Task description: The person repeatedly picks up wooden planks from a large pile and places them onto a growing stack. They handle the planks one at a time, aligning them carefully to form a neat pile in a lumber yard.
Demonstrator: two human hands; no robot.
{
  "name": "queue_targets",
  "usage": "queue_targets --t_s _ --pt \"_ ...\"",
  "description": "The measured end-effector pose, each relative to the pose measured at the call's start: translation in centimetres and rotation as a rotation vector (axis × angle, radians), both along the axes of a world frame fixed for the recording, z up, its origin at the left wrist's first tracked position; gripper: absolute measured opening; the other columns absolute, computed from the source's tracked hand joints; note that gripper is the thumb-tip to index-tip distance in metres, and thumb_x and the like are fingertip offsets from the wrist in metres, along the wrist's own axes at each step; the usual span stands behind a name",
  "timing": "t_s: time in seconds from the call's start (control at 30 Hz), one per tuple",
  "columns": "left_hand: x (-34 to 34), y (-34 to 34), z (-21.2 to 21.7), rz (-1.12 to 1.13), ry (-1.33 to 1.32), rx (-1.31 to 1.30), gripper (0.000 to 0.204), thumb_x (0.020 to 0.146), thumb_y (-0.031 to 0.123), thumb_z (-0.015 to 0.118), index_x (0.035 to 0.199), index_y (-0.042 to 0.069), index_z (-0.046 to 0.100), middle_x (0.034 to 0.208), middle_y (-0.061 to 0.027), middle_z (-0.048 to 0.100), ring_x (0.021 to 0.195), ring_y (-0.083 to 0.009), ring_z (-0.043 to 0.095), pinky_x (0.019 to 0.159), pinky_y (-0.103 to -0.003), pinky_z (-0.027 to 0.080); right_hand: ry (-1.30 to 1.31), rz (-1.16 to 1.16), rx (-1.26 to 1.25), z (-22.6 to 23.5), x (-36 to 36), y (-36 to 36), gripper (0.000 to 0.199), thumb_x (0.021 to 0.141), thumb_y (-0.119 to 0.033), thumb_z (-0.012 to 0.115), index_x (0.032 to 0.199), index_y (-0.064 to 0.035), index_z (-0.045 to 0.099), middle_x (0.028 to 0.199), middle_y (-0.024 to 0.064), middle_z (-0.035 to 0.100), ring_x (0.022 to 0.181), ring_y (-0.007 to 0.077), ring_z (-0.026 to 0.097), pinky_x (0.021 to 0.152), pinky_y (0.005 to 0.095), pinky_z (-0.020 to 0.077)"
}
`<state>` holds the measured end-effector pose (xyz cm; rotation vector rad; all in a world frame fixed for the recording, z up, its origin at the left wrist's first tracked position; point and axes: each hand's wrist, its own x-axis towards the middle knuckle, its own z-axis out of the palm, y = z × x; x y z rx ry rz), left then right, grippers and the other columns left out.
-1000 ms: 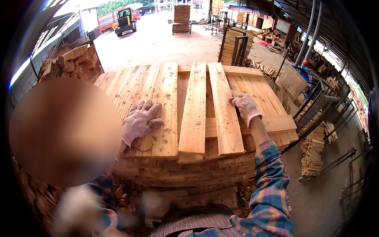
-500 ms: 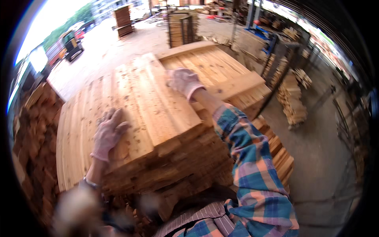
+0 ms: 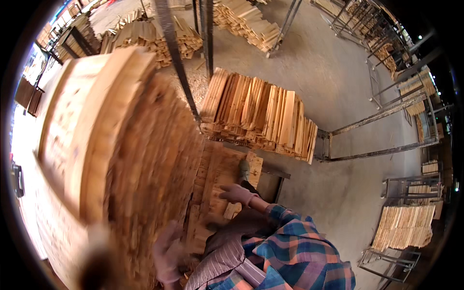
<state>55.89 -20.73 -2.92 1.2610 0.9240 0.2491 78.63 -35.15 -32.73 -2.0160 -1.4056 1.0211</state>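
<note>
Low beside the tall stack of wooden boards (image 3: 145,159), my left hand (image 3: 168,253) hangs in a pale pinkish work glove, blurred, its fingers apart and nothing seen in them. My right hand (image 3: 237,194), gloved alike, hovers in front of my body with the fingers stretched out and empty. Beneath it lie low wooden planks (image 3: 212,166), and a dark shoe (image 3: 244,168) of mine shows on them. The stack's top carries a thick light board (image 3: 104,130) along its near edge. Neither hand visibly grips any wood.
Ahead, a pile of short planks (image 3: 256,113) stands beside dark metal posts (image 3: 208,38). A metal rack frame (image 3: 382,116) reaches out on the right. Another plank stack (image 3: 403,226) sits on a rack farther right. Loose wood piles (image 3: 249,24) lie at the back.
Both hands have come off the top of the board stack and dropped near my body. My view has swung right, so the stack now stands at the left.
</note>
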Motion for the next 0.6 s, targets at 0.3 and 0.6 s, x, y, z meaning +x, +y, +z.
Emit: queue_targets --t_s 0.3,0.6 --pt "22.5 -0.8 -22.7 -0.247 0.131 -0.33 0.066 0.089 0.003 0.062 0.146 -0.003 0.029 0.144 -0.0157 0.04 0.128 -0.0235 0.045 0.103 -0.034 0.04 0.784 -1.176 -0.367 -10.3 17.5 -8.6 0.029 0.084 -0.02 0.065 0.109 -0.007 0.058 0.075 0.0069 0.053 0.063 0.0192 0.051 0.054 0.0316 0.0414" --pt "46.4 1.9 -40.4 -0.103 0.026 -0.624 0.076 0.085 -0.009 0.06 0.149 0.0 0.018 0.156 -0.0181 0.016 0.141 -0.0268 0.025 0.105 -0.035 0.041 0.78 -1.21 0.026 -27.7 23.8 -11.7 0.02 0.089 -0.014 0.062 0.105 -0.0044 0.056 0.067 -0.0025 0.049 0.051 0.0076 0.044 0.045 0.0232 0.0341"
